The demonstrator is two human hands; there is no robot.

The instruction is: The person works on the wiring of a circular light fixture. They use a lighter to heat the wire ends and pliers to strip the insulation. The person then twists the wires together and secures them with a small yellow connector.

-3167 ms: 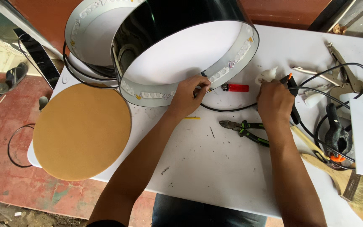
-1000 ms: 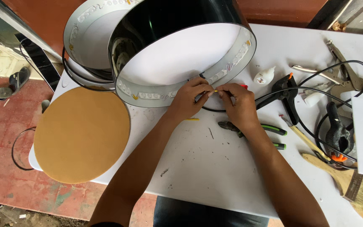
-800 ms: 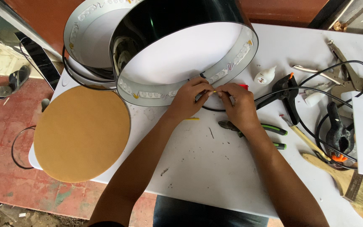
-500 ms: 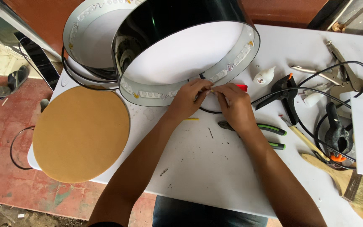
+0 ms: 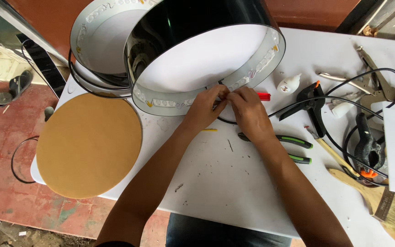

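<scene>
A wide black ring (image 5: 252, 68) with a strip of small white light modules along its inner wall stands on the white table (image 5: 234, 192). My left hand (image 5: 204, 107) and my right hand (image 5: 248, 110) meet at the ring's near rim, fingers pinched together on a thin black wire (image 5: 227, 121) at the strip. The fingertips hide the exact spot they grip.
A second white-lined ring (image 5: 97, 41) lies behind on the left, a tan round disc (image 5: 88, 144) at the table's left edge. To the right are green-handled pliers (image 5: 293, 142), a red tool (image 5: 264, 96), a small glue bottle (image 5: 289, 83), black clamps (image 5: 314, 98), cables and a paintbrush (image 5: 389, 206).
My right hand left the tools on the right and came over to the ring's rim, joining my left hand there. The left hand stayed put.
</scene>
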